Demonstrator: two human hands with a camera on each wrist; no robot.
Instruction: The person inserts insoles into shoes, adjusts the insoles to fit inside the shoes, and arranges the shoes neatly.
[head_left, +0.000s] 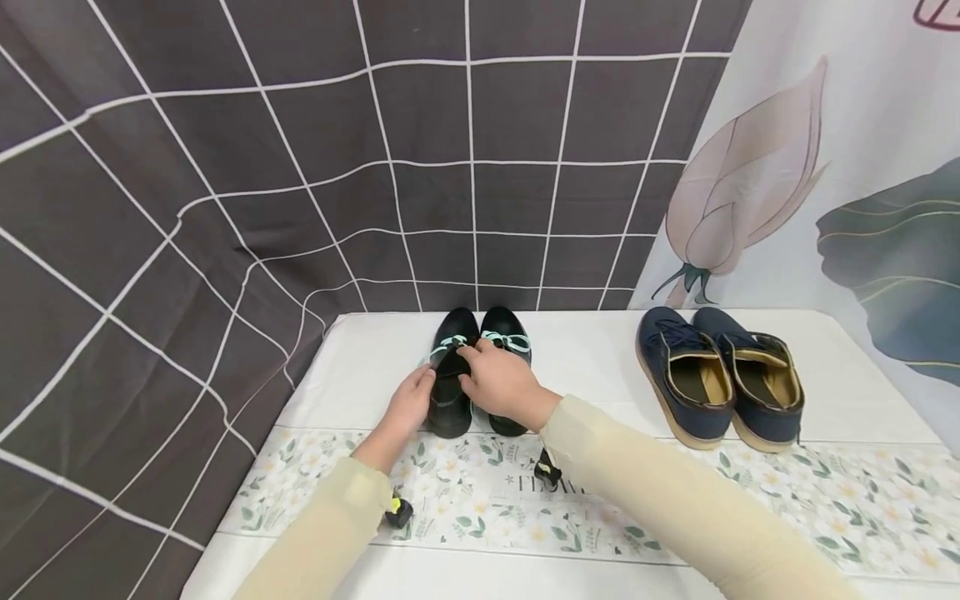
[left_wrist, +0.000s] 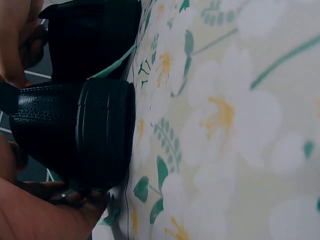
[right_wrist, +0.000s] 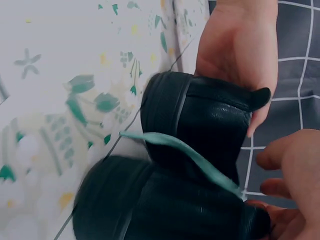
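Observation:
Two black lace-up shoes with mint-green laces stand side by side, heels toward me. Along the outer side of the left shoe [head_left: 450,410], my left hand [head_left: 408,402] holds it, thumb up near the opening; in the left wrist view its fingers [left_wrist: 80,202] lie along the shoe's side. Reaching over the right shoe [head_left: 507,425], my right hand [head_left: 504,382] has its fingertips at the left shoe's front opening, near the laces [head_left: 452,342]. What those fingertips pinch, I cannot tell. A loose green lace [right_wrist: 195,157] hangs between the two shoes in the right wrist view.
A pair of navy shoes [head_left: 678,367] with tan linings stands to the right on the white table cover [head_left: 585,367]. A floral band [head_left: 480,508] crosses the cover. Dark checked cloth [head_left: 420,167] hangs behind and at the left.

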